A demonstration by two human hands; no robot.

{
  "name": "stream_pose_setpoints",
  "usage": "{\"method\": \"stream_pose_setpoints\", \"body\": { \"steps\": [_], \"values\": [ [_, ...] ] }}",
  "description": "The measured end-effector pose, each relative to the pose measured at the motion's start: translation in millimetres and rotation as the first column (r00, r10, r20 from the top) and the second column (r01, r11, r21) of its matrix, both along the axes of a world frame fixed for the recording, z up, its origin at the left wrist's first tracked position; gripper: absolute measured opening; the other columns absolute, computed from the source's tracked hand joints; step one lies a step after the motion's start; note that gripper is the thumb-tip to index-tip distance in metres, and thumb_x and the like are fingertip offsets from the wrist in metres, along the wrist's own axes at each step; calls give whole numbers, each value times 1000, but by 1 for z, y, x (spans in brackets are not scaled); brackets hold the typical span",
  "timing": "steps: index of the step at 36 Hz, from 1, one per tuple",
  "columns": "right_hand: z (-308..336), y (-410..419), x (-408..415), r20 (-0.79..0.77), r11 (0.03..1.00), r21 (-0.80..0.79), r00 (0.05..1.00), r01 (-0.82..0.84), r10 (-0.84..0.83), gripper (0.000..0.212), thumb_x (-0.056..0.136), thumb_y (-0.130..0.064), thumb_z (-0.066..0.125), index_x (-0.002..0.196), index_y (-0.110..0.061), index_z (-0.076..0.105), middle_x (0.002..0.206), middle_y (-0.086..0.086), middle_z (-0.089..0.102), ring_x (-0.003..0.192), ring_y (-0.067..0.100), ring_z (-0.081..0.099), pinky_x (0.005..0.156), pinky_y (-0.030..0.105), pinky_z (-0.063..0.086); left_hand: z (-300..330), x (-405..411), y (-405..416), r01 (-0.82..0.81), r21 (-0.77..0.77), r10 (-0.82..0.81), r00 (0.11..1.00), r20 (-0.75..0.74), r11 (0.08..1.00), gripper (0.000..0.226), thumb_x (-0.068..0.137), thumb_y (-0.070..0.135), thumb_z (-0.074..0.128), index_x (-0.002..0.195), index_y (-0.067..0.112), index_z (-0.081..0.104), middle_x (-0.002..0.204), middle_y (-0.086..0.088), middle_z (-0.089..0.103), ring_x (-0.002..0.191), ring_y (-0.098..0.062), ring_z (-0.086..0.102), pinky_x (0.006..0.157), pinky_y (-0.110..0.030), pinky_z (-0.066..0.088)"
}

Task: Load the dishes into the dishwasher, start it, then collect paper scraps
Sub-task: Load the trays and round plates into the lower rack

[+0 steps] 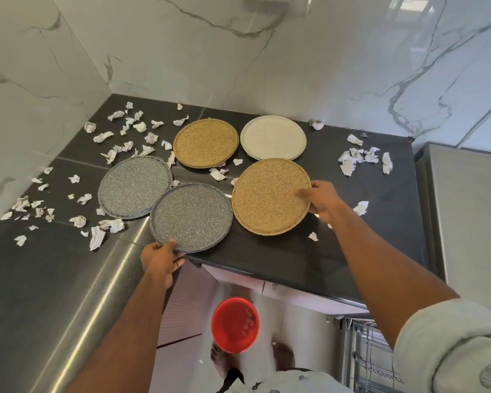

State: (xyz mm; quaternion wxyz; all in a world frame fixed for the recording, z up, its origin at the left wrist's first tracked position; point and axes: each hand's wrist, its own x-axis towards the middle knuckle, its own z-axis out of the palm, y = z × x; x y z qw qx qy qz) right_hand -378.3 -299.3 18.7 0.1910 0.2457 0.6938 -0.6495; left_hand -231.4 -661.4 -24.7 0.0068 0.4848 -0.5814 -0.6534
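Left hand (160, 260) pinches the near rim of a round speckled grey plate (191, 217) on the dark stone counter (281, 256). Right hand (322, 200) pinches the round speckled tan plate (270, 195), thumb on top, crumpled white paper scraps (125, 137) all around.

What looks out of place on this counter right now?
Crumpled paper scraps litter the dark counter around the plates. The near grey plate, gripped by the left hand, overhangs the counter edge.

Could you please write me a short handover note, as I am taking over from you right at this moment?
Left hand grips the near grey plate at its front rim; right hand grips the near tan plate.
Another grey plate, another tan plate and a white plate lie on the counter among paper scraps.
Nothing loaded yet.
Left: load all five, start the dishwasher, collect scraps.
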Motion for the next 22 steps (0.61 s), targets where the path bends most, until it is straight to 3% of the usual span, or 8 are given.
{"method": "stream_pose_setpoints", "body": {
  "steps": [2, 5, 7, 11, 18, 22],
  "values": [
    [4, 5, 2, -5, 998, -32, 999, -53, 53, 32, 83, -3, 76, 113, -3, 65, 109, 12, 72, 102, 29, 70, 91, 46, 58, 6, 2, 1, 26, 15, -26, 999, -24, 1000, 17, 96, 5, 63, 112, 8, 60, 106, -14, 70, 81, -23, 69, 82, -41, 57],
    [13, 8, 5, -35, 991, -99, 996, -90, 87, 27, 87, -4, 73, 113, -2, 65, 110, 15, 72, 99, 28, 72, 79, 41, 61, 16, 5, 6, 20, 31, -19, 998, -53, 999, 17, 95, 1, 63, 111, 8, 61, 105, -13, 70, 81, -23, 69, 84, -40, 56],
    [15, 9, 8, -73, 989, -124, 995, -83, 75, 24, 88, -5, 72, 110, -2, 65, 113, 17, 71, 98, 29, 72, 80, 44, 61, 23, 9, 10, 16, 14, -15, 997, -71, 1000, 20, 95, 1, 62, 115, 5, 61, 106, -15, 70, 80, -21, 69, 79, -37, 57],
    [19, 11, 23, -189, 993, -53, 978, -101, 90, 16, 88, -9, 73, 102, -6, 66, 113, 17, 69, 102, 29, 70, 85, 49, 60, 33, 24, 18, 15, -82, -22, 996, -88, 997, 24, 95, 1, 61, 119, 6, 61, 107, -13, 70, 78, -20, 69, 63, -28, 56],
    [22, 22, 75, -359, 992, 7, 926, -126, 120, 10, 90, -15, 72, 96, -18, 65, 103, 13, 67, 100, 26, 68, 79, 40, 60, 36, 77, 31, 1, -212, -22, 995, -98, 977, 36, 91, 2, 64, 125, 13, 62, 111, -6, 72, 93, -24, 72, 74, -37, 60],
    [21, 33, 116, -406, 991, 48, 904, -127, 136, 9, 91, -17, 72, 97, -19, 66, 99, 15, 67, 92, 22, 68, 71, 33, 58, 38, 110, 45, -13, -237, -12, 995, -104, 971, 30, 90, 0, 64, 118, 10, 62, 109, -13, 70, 90, -25, 68, 66, -33, 56]
  ]
}}
